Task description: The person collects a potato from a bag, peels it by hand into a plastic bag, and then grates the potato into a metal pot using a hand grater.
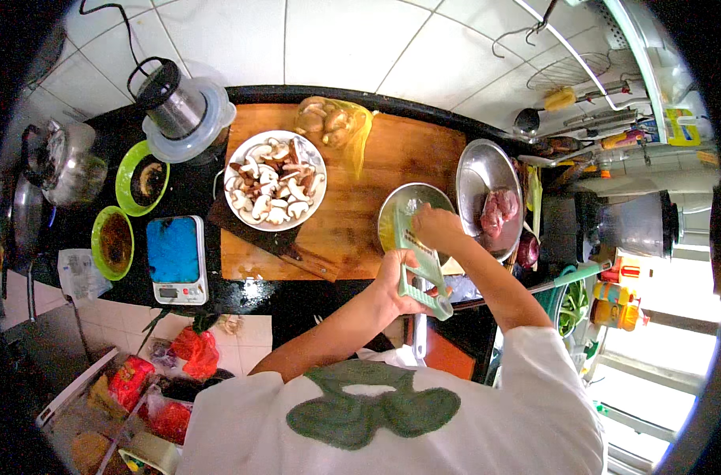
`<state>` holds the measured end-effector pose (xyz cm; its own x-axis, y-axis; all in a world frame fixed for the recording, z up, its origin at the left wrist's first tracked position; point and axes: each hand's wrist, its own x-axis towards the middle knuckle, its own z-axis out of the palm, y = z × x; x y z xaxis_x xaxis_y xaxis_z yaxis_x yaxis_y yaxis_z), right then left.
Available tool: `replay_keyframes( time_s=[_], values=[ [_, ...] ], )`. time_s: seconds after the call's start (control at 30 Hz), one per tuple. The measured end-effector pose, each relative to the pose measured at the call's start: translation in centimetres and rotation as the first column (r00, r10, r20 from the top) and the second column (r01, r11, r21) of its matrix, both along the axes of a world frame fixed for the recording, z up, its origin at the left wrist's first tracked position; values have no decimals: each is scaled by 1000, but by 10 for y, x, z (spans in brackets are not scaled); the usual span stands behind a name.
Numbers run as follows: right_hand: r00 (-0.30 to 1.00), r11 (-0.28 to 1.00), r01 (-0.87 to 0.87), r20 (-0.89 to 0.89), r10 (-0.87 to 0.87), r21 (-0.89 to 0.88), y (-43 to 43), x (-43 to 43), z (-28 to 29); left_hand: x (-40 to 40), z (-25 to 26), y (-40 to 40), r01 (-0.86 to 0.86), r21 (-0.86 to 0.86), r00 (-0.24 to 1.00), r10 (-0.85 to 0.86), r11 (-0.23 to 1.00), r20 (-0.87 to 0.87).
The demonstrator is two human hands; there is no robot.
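My left hand [398, 285] grips the handle end of a pale green plastic grater [422, 264], which slopes up over the rim of a round metal bowl [386, 208]. Resting on the upper part of the grater is my right hand [436, 228], fingers curled down; whether it holds a piece of food is hidden. Yellowish stuff shows inside the bowl. The bowl stands at the right side of a wooden cutting board [360, 237]. Left on the board are a white bowl of sliced mushrooms [274, 181], a cleaver [259, 234] partly beneath it, and a yellow bag of whole mushrooms [336, 123].
A steel basin [467, 172] with raw meat [498, 211] stands at right, beside a red onion [527, 249]. To the left are a kitchen scale [176, 255], two green bowls [123, 172] of dark liquid, and an electric chopper [176, 107]. Utensils hang at upper right.
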<state>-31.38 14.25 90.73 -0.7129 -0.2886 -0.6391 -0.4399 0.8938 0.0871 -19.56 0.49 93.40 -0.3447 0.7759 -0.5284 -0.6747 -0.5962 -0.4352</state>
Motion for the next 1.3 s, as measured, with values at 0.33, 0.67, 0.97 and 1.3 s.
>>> replay_keyframes(
  time_s=[0.33,0.67,0.97,1.3],
  values=[
    [997,1000,-3,75,2,13,13,-14,-20,2,-7,10,24,42,998,-22,999,-53],
    [994,992,-97,48,102,-86,28,-26,-34,2,-4,-3,56,34,995,-53,998,-84],
    [875,572,447,470,-118,-687,33,-4,8,0,1,-3,-15,-19,999,15,1000,-38],
    [985,900,72,-113,-132,-430,6,51,72,2,0,2,5,-54,999,-8,999,-45]
  ],
)
